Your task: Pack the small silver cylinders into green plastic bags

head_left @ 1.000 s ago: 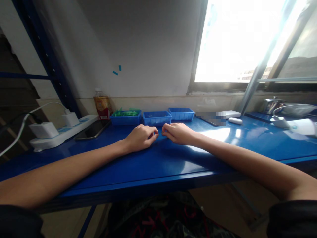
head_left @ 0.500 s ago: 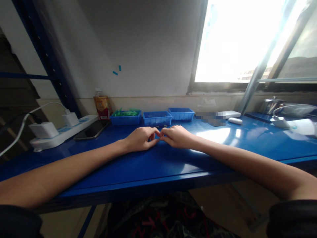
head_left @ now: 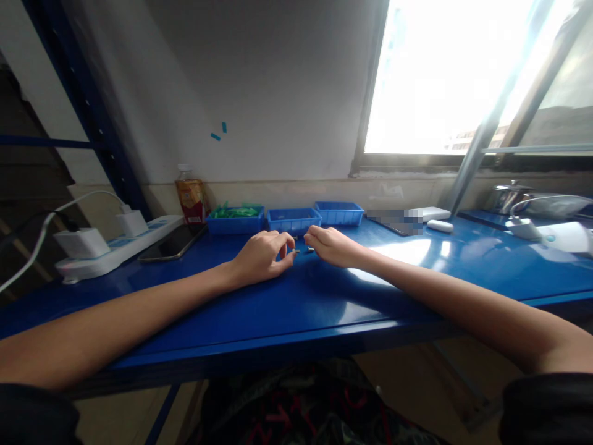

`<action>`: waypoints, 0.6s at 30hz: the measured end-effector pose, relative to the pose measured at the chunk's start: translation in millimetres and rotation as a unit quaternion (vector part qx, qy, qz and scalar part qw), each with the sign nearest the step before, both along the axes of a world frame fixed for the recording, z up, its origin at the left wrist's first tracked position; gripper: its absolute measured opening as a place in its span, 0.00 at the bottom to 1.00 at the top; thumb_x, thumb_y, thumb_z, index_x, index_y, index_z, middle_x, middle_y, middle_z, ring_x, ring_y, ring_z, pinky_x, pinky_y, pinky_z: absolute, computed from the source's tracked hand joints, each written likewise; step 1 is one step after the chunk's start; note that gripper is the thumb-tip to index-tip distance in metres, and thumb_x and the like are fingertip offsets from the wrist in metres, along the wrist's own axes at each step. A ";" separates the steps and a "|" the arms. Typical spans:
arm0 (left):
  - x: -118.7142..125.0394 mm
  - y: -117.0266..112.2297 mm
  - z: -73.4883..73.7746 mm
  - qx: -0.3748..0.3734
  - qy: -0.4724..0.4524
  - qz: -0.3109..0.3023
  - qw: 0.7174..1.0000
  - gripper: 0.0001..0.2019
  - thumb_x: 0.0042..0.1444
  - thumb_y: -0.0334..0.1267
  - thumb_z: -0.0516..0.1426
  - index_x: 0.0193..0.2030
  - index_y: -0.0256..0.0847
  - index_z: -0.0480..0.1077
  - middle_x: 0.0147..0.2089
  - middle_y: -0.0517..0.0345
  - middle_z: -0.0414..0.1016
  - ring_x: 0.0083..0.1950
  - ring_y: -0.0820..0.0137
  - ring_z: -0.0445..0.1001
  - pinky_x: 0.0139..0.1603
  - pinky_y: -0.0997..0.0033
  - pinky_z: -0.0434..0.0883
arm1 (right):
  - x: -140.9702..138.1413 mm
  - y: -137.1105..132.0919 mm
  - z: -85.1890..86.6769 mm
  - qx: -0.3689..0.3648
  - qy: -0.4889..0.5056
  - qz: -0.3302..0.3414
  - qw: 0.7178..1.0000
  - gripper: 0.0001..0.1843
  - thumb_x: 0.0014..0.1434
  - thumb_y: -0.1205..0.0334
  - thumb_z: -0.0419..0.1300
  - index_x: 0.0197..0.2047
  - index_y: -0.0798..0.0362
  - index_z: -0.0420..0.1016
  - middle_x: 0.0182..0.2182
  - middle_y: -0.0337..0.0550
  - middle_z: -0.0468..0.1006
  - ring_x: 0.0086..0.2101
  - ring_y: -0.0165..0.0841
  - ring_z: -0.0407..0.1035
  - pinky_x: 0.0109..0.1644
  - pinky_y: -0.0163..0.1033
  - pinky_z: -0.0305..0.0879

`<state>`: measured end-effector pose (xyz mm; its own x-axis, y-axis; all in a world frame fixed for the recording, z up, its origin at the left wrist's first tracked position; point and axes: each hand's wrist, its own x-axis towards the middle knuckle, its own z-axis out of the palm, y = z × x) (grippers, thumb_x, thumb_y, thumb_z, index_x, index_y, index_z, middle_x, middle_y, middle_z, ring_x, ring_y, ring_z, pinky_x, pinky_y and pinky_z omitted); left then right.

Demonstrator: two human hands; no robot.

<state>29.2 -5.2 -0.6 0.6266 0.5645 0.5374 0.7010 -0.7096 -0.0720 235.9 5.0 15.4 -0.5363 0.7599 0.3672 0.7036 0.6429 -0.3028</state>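
Observation:
My left hand [head_left: 262, 254] rests on the blue table [head_left: 324, 296], its fingers curled in a pinch around a tiny grey part [head_left: 295, 251]. My right hand [head_left: 332, 245] lies just to the right, fingers curled, pinching a second tiny part [head_left: 309, 250]. A small gap separates the two hands. Both sit right in front of the middle blue bin [head_left: 293, 220]. The parts are too small to name.
Three blue bins line the back: the left bin [head_left: 235, 219] holds green pieces, the right bin [head_left: 338, 213]. A phone [head_left: 173, 241], a power strip [head_left: 109, 250] with chargers and a bottle [head_left: 190, 199] stand at left. White devices [head_left: 551, 235] and a metal pot [head_left: 508, 196] are at right.
The hands met fingertip to fingertip half a second ago and have now drawn slightly apart, each keeping a tiny part in its pinch.

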 end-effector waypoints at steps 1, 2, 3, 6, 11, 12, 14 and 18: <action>0.2 -0.1 0.2 0.001 0.001 0.005 1.000 0.08 0.59 0.42 0.53 0.39 0.39 0.67 0.30 0.59 0.73 0.31 0.69 0.71 0.38 0.68 0.64 | 0.8 0.4 2.1 -0.011 0.007 -0.008 1.000 0.15 0.67 0.58 0.44 0.33 0.53 0.66 0.23 0.38 0.72 0.24 0.28 0.64 0.30 0.32 0.55; 0.5 -0.3 0.4 0.002 0.001 0.007 1.000 0.08 0.59 0.42 0.53 0.38 0.39 0.67 0.30 0.59 0.73 0.31 0.69 0.71 0.38 0.68 0.64 | 1.4 0.7 3.8 -0.019 0.011 -0.011 1.000 0.15 0.67 0.58 0.44 0.33 0.53 0.65 0.22 0.38 0.71 0.24 0.28 0.64 0.31 0.32 0.56; 0.6 -0.4 0.6 0.002 0.001 0.008 1.000 0.08 0.59 0.42 0.53 0.38 0.40 0.67 0.30 0.59 0.74 0.31 0.69 0.71 0.38 0.68 0.64 | 1.8 1.1 4.9 -0.023 0.011 -0.011 1.000 0.15 0.67 0.59 0.43 0.32 0.53 0.64 0.22 0.38 0.71 0.25 0.28 0.65 0.32 0.32 0.57; 0.7 -0.5 0.8 0.001 0.001 0.008 1.000 0.08 0.59 0.42 0.53 0.38 0.39 0.67 0.30 0.59 0.74 0.31 0.69 0.71 0.38 0.67 0.64 | 1.0 2.7 3.9 -0.008 -0.007 0.000 1.000 0.17 0.68 0.59 0.42 0.29 0.52 0.62 0.25 0.41 0.73 0.31 0.30 0.68 0.38 0.34 0.61; 0.5 0.5 0.2 -0.003 -0.003 0.001 1.000 0.09 0.59 0.42 0.52 0.39 0.39 0.67 0.30 0.59 0.73 0.30 0.69 0.70 0.39 0.66 0.64 | 2.1 6.3 -0.3 0.072 0.009 0.012 0.997 0.13 0.67 0.56 0.43 0.39 0.54 0.64 0.51 0.54 0.70 0.58 0.41 0.56 0.59 0.50 0.54; 0.5 0.6 0.0 -0.005 -0.004 0.001 1.000 0.09 0.59 0.42 0.52 0.39 0.39 0.67 0.30 0.59 0.73 0.30 0.69 0.70 0.39 0.66 0.64 | 3.8 7.0 0.3 0.090 0.020 0.011 0.996 0.14 0.67 0.55 0.43 0.41 0.54 0.64 0.56 0.56 0.65 0.61 0.43 0.51 0.60 0.52 0.52; 0.9 0.6 -0.1 -0.013 -0.003 0.001 1.000 0.09 0.59 0.42 0.52 0.39 0.39 0.67 0.30 0.59 0.73 0.30 0.69 0.70 0.39 0.66 0.64 | 8.2 8.5 2.2 0.126 0.038 0.013 0.991 0.13 0.66 0.55 0.44 0.43 0.53 0.63 0.61 0.56 0.58 0.64 0.44 0.43 0.61 0.55 0.50; 1.3 0.3 -0.2 -0.034 0.001 0.007 0.999 0.09 0.59 0.43 0.52 0.38 0.40 0.68 0.29 0.60 0.73 0.30 0.69 0.70 0.39 0.66 0.64 | 13.8 11.1 3.6 0.200 0.033 0.022 0.979 0.06 0.61 0.61 0.51 0.39 0.53 0.66 0.53 0.53 0.69 0.59 0.44 0.51 0.59 0.50 0.53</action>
